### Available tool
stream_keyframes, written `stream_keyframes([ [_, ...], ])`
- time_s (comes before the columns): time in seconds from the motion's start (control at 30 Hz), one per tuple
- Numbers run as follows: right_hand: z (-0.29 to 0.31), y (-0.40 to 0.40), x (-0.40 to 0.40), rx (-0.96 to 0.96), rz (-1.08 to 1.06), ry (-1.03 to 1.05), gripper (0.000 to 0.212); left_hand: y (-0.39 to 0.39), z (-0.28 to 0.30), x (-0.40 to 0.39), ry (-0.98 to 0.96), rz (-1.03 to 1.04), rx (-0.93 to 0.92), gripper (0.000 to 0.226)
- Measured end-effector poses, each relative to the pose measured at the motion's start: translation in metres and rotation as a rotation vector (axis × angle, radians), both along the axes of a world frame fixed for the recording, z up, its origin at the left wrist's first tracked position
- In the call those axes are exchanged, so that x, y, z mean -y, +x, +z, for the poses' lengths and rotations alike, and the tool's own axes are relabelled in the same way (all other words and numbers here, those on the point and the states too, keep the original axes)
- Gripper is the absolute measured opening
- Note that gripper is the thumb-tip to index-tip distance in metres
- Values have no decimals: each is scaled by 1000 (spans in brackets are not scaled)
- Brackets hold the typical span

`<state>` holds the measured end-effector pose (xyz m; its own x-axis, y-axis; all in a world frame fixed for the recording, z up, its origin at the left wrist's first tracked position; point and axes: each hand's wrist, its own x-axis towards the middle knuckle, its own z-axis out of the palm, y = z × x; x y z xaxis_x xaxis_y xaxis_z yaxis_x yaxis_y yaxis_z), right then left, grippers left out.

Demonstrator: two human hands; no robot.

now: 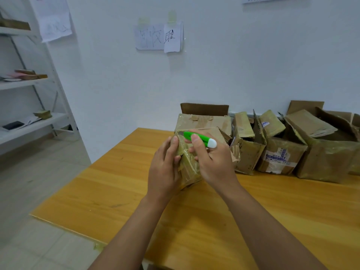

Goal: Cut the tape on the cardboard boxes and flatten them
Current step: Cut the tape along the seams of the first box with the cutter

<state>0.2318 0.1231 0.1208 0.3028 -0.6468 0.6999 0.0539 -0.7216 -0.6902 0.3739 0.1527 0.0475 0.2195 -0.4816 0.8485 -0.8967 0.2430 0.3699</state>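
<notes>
Wooden table (97, 193) is filling the lower frame, with a white shelving unit (39, 121) standing off to the left. Along the table's far right edge a row of opened cardboard boxes (282, 151) is sitting side by side, flaps torn and tape peeling. One small taped box (190, 162) is sitting nearer the middle of the table, just in front of that row — both hands are on it. Left hand (165, 170) is gripping the box's left side, fingers curled over the top edge. Right hand (211, 162) is clamping a green utility knife (198, 141) between thumb and fingers, white end pointing right, blade end resting at the box's upper left corner — blade itself too small to make out.
</notes>
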Motion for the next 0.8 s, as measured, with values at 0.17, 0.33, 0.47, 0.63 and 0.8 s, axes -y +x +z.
stream_keyframes([
  [0.17, -11, 4, 0, -8, 9, -25, 20, 4, -8, -3, -11, -2, -71, 43],
  [0.33, -16, 6, 1, 11, 6, -8, 22, 7, -8, -6, -1, 1, -89, 44],
  [0.47, -14, 6, -2, -16, 10, -12, 25, 5, -9, -6, -2, -1, -137, 44],
  [0.63, -12, 1, -5, -29, 21, -75, 23, 3, -8, -6, 13, 26, -154, 41],
  [0.8, -12, -3, -4, -26, 18, -68, 30, 3, -8, -6, 21, 40, -159, 42],
])
